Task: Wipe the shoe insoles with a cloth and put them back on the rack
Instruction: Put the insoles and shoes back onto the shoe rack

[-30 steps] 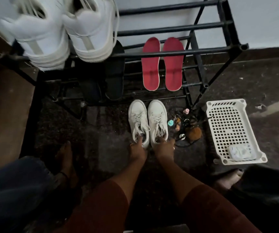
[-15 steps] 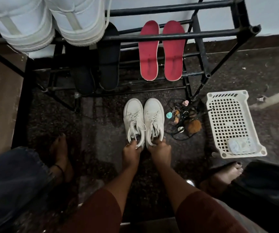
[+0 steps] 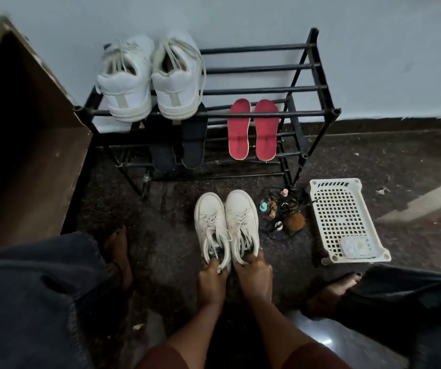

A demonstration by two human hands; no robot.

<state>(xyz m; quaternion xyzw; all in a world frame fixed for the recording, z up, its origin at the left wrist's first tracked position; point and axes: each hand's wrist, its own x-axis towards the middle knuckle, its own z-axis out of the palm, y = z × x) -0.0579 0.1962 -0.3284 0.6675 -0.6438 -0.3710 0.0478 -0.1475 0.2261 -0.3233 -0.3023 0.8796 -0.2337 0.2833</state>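
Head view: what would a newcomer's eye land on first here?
Probably the red insoles lying side by side on the black rack's lower tier, right of the dark insoles. Next, the white sneakers on the floor, heels gripped by the left hand and right hand.

two red insoles [image 3: 252, 129] lie flat, side by side, on the rack [image 3: 262, 90].

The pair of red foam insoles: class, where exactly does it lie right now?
In the head view, the pair of red foam insoles lies side by side on the black metal rack's lower shelf, right side, beside the dark insoles.
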